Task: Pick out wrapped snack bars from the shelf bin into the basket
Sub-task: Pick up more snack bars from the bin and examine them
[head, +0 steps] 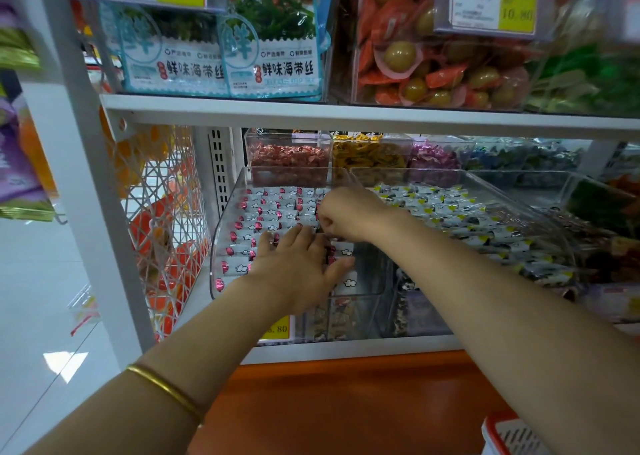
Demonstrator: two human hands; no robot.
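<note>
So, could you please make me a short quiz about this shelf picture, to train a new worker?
1. True or false: the left hand lies flat, fingers spread, on the snack bars in the clear bin.
2. Which forearm wears the gold bracelet? A left, B right, C both.
3. Fill in: the basket shows in the bottom ___ corner of the picture.
Key: 1 true; 2 A; 3 right.
</note>
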